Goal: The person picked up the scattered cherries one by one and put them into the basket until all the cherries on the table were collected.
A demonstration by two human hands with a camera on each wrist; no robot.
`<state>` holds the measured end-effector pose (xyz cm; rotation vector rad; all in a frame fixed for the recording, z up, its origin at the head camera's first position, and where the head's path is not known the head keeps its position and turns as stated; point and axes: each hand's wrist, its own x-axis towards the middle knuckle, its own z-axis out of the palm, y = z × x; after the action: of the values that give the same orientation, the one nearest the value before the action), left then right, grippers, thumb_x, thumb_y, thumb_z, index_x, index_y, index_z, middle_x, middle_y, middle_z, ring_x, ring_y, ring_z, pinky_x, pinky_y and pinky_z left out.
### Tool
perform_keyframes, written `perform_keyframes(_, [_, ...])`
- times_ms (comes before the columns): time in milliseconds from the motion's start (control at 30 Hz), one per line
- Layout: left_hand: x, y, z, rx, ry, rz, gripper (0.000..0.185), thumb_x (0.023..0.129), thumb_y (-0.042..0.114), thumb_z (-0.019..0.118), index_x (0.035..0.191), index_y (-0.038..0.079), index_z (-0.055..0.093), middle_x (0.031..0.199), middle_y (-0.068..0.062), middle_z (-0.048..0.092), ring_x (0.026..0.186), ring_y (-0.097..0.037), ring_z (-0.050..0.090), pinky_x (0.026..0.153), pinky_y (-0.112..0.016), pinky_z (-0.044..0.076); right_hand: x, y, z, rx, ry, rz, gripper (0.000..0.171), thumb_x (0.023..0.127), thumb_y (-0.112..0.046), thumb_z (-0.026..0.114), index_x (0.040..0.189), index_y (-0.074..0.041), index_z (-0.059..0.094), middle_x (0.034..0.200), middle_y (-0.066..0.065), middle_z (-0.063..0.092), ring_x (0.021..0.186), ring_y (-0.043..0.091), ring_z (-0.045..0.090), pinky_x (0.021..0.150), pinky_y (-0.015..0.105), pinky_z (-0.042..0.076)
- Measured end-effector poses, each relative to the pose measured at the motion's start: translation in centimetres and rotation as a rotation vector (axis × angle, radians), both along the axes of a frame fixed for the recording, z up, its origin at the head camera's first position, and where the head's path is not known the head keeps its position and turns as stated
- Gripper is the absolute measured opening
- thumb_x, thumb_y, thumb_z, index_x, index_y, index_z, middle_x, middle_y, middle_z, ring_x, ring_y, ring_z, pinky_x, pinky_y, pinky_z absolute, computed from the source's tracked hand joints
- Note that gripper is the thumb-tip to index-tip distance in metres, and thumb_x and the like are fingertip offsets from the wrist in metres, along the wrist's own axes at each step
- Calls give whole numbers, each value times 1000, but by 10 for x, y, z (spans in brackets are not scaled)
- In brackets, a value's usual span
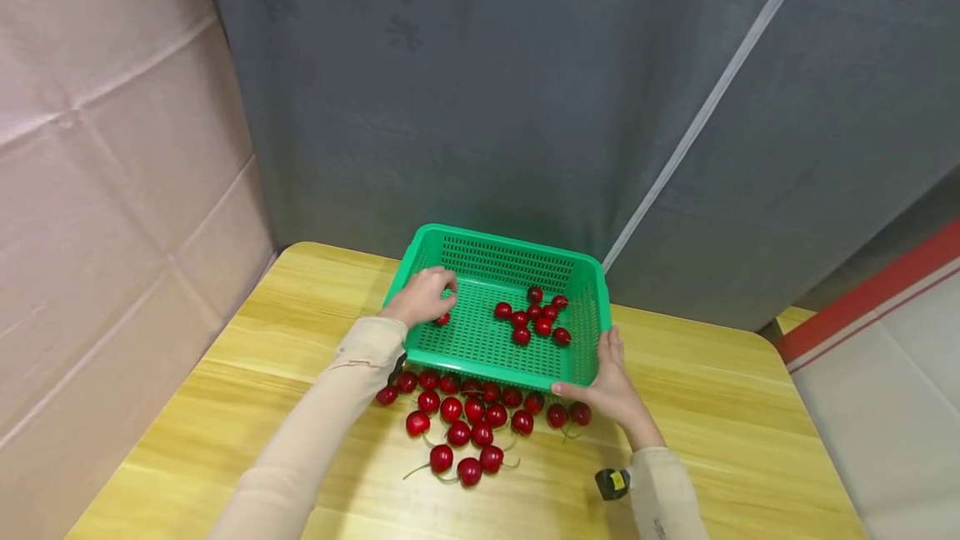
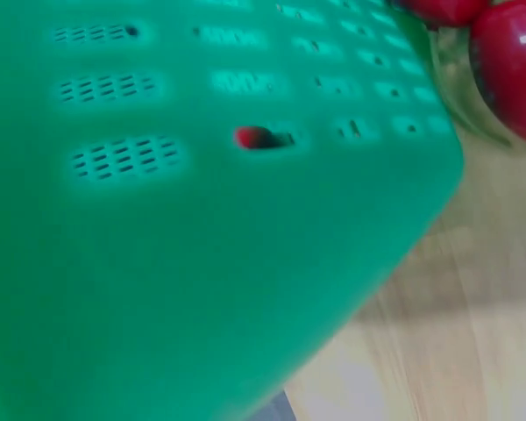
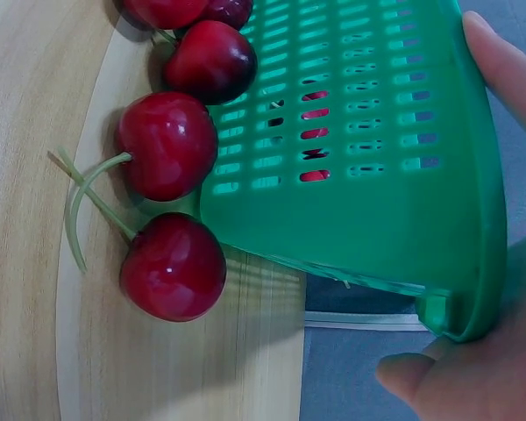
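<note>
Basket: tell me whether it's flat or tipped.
Tipped. The basket has its near edge raised, propped over the cherries; right hand grips its corner.

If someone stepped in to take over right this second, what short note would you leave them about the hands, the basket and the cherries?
Left hand: inside the green basket at its left wall, fingers curled, with one cherry just under them; whether it pinches that cherry is unclear.
Right hand: its grip is on the basket's near right corner.
Done: eight cherries in the basket lie grouped at its right side.
Left: about twenty loose cherries lie on the wooden table in front of the basket.
</note>
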<state>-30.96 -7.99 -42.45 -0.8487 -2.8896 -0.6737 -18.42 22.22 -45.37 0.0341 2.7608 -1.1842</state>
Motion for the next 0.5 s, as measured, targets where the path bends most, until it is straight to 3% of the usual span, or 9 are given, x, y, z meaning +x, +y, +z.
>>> perform_keyframes(133, [3,0,3,17,0,-14,11,85,12,56,91,6,62,93,-6,59,83,-19,53,75,-33,48,0,0,0,0,-5,-2,126,66,-47,76,142,2,-11,147,10,-27,135,34,-18,106,58,6])
perform_keyframes(267, [14,-2,8,55,3,-45,14,86,14,56,96,6,62,98,-6,59,91,-22,55,79,-35,48,0,0,0,0,-6,-2,126,66,-47,76,142,2,-11,147,10,-27,135,35,-18,106,58,6])
perform_keyframes(400, [33,-6,14,81,52,-78,18,86,17,57,101,8,61,105,-4,59,94,-20,57,81,-33,49,1,0,1,1,-3,1,125,66,-47,76,142,2,-11,147,10,-27,135,34,-18,106,57,6])
perform_keyframes(500, [53,-10,19,73,102,-116,19,85,17,59,102,9,61,104,-2,59,87,-15,57,76,-29,50,1,0,1,-3,-4,3,125,66,-47,76,142,2,-11,147,9,-27,135,34,-19,107,57,5])
